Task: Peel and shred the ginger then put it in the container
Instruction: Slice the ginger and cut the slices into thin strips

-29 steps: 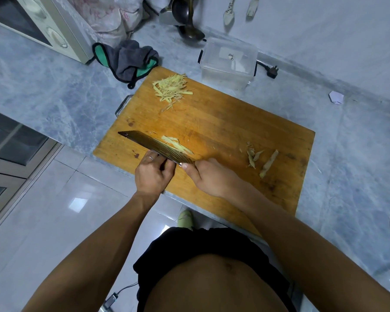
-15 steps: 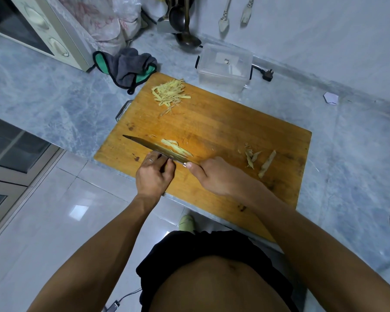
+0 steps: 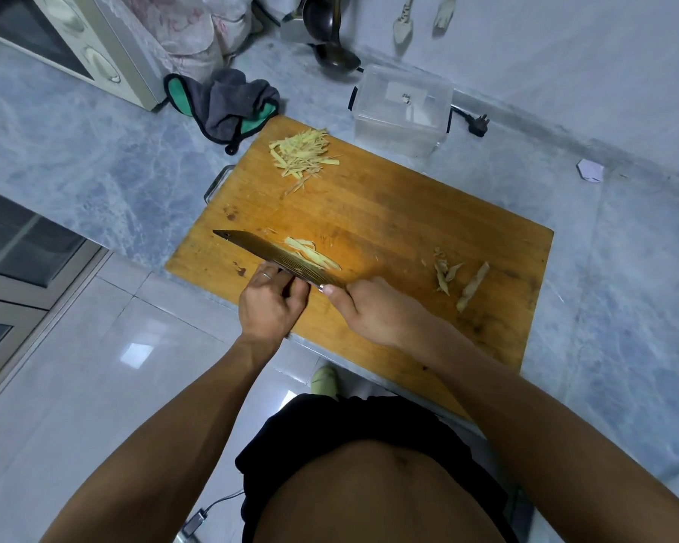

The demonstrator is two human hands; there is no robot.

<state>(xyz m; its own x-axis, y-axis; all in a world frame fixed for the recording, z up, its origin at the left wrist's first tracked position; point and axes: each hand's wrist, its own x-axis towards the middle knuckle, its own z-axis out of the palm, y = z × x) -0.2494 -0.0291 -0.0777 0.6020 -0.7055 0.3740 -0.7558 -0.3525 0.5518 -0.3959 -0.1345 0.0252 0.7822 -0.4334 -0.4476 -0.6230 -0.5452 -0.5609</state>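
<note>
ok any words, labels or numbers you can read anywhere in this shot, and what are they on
None can be read.
clear container: a pale label shows on it, with a small dark mark, too small and blurred to read.
bag: faint pink print, not legible.
knife: lined pattern only, no visible lettering.
cutting board: no text.

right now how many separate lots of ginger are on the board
3: a shredded pile at the cutting board's far corner, slices beside the knife blade, peel scraps at right. More may hide behind the blade.
</note>
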